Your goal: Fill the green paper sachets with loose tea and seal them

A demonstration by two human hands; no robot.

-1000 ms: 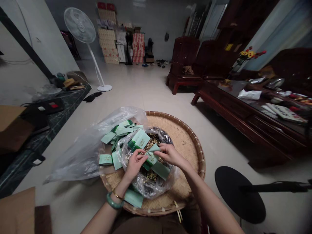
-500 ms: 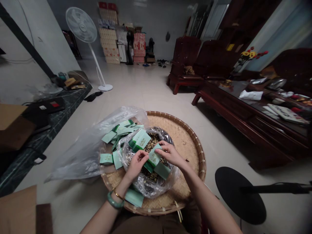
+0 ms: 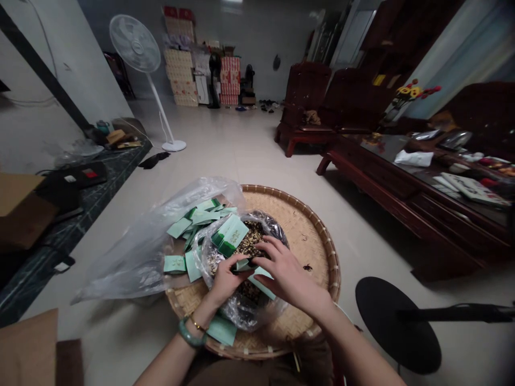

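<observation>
A round woven bamboo tray (image 3: 309,225) rests in front of me. On it lies a clear plastic bag (image 3: 209,252) holding dark loose tea leaves (image 3: 251,241), with a stack of green packets (image 3: 229,234) resting on its rim. My left hand (image 3: 223,281) pinches a small green packet (image 3: 242,264) over the leaves. My right hand (image 3: 284,271) hovers over the bag with curled fingers touching the same packet and covering a second green packet (image 3: 261,284). A jade bangle (image 3: 188,333) circles my left wrist.
A larger plastic bag (image 3: 140,252) with several green packets (image 3: 197,217) spills off the tray's left side. A black round stand base (image 3: 396,327) lies to the right. A dark wooden coffee table (image 3: 426,187) stands at right, a dark counter (image 3: 80,193) at left, a floor fan (image 3: 139,51) behind.
My right hand has moved down and toward me over the bag, now covering the packets it held up. The green packet has dropped lower between both hands.
</observation>
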